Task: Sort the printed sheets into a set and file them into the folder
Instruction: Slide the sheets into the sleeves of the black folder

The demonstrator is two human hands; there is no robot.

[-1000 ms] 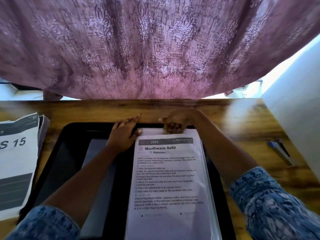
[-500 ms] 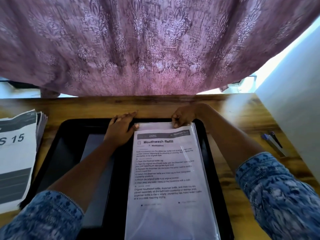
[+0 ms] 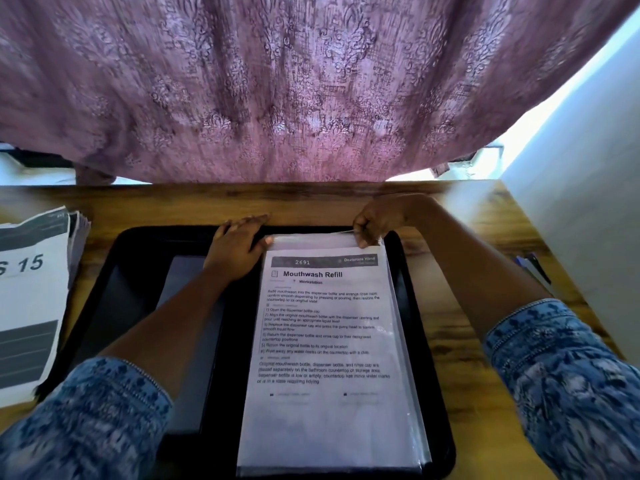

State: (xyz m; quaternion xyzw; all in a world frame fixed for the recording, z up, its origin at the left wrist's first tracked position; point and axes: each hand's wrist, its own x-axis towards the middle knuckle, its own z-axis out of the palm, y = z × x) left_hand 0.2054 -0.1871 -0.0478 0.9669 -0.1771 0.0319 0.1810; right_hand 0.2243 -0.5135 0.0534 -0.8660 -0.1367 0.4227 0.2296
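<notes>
A black folder (image 3: 138, 271) lies open on the wooden desk. Its right half holds clear plastic sleeves; the top one shows a printed sheet (image 3: 329, 358) headed "Mouthwash Refill". My left hand (image 3: 235, 251) lies flat with straight fingers on the folder's spine area, its thumb touching the sleeve's top left corner. My right hand (image 3: 377, 223) pinches the top right edge of the sleeve between thumb and curled fingers. A second pile of printed sheets (image 3: 31, 299), marked "S 15", lies at the left edge of the desk.
A mauve patterned curtain (image 3: 294, 88) hangs just behind the desk's far edge. A white wall (image 3: 581, 209) borders the desk on the right. Pens (image 3: 531, 268) lie by that wall, right of my right forearm. Bare wood (image 3: 450, 306) shows beside the folder.
My right hand slid from the middle of the sleeve's top edge to its right corner. My left hand stayed flat at the top left corner. The camera tilted slightly.
</notes>
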